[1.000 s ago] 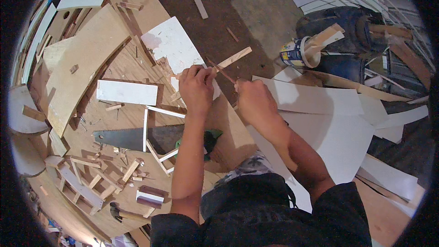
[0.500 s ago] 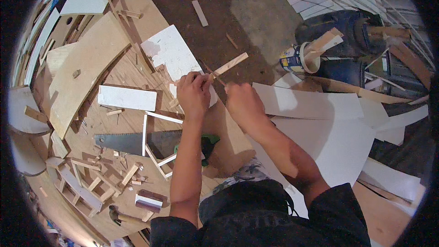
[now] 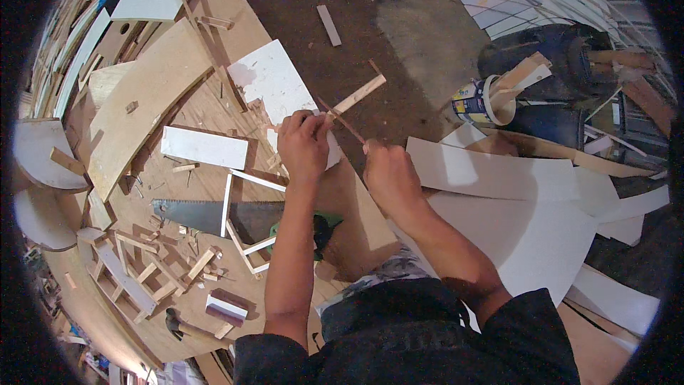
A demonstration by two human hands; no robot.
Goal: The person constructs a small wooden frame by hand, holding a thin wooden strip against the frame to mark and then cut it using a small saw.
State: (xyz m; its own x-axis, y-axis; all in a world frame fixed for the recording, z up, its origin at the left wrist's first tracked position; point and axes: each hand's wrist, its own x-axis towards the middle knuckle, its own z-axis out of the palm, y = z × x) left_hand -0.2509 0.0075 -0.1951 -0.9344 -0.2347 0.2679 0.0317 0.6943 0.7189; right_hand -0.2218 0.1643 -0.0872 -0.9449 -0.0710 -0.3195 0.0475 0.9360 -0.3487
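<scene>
Left hand has its fingers curled tight around the near end of a thin pale wooden strip, which angles up and right from the grip and sticks out past the plywood work surface over the dark floor. Right hand sits just right of it, closed in a fist on a thin dark reddish rod-like tool whose far end meets the strip close to the left fingertips; can't tell what kind of tool it is. Left hand rests over the lower edge of a white rectangular board offcut. Nearby on the plywood: a smaller white rectangular panel, a grey-bladed handsaw with green handle lying flat under the left forearm, and a white-edged wooden frame across the blade. Large white sheets lie to the right, with a printed plastic bucket beyond them.
</scene>
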